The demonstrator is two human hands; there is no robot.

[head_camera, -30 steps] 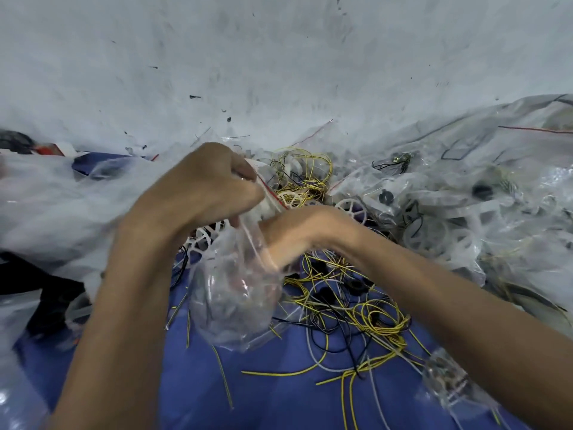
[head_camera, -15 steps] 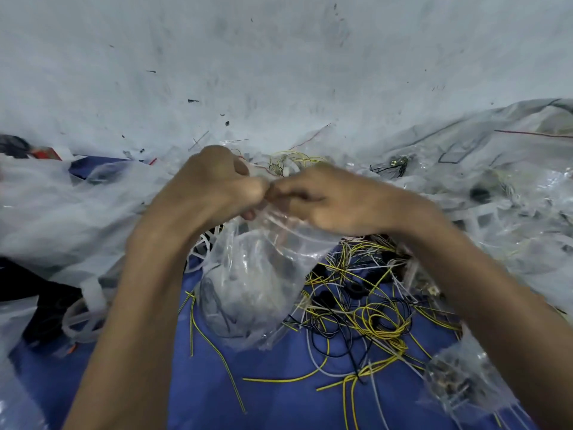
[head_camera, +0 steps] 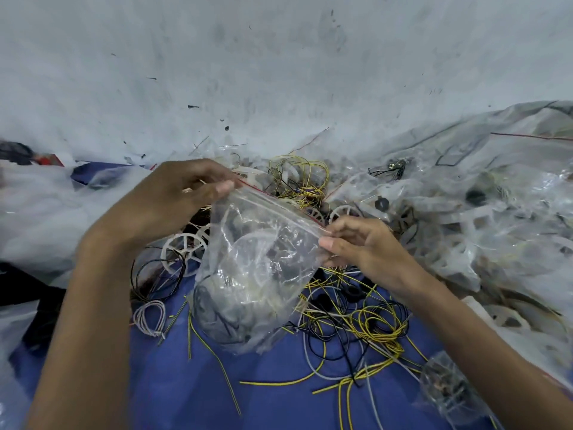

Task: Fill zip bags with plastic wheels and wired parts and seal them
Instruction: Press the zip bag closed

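Both hands hold a filled zip bag (head_camera: 257, 268) at frame centre: left hand (head_camera: 173, 206) pinches its ten-o'clock corner, right hand (head_camera: 356, 243) its three-o'clock corner (red-lined strip apparently closed). Loose wires (head_camera: 366, 321) lie at five o'clock.

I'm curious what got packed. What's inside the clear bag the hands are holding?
Inside the clear bag, a white plastic wheel shows near the middle and dark wires bunch at the bottom. Crinkles and glare hide how many pieces there are.
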